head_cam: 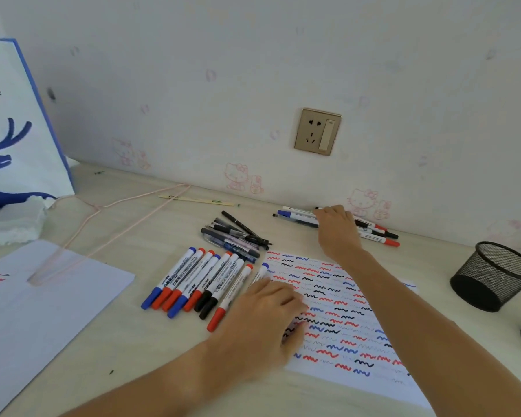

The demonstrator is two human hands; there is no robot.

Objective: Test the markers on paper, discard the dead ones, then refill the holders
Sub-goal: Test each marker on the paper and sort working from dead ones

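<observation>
Right hand (337, 227) reaching far, fingers curled over far pile of white whiteboard markers w/ red, blue & black caps (373, 231) by wall; actual grip can't be told. Left hand (265, 314) flat, relaxed, pressing white paper sheet covered w/ red, blue & black squiggles (343, 320), touching blue-capped marker (260, 273) at its left edge. Row of capped markers (193, 281) left of sheet; black wire-mesh holder (494, 275) tipped at right.

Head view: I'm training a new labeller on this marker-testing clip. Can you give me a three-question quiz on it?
1. True or false: the test sheet already bears squiggles in red, blue and black.
2. What is the right hand reaching onto? A) the mesh holder B) the marker pile by the wall C) the paper bag
3. Which hand rests at the sheet's left edge?

Key: 1 true; 2 B; 3 the left hand.
</observation>
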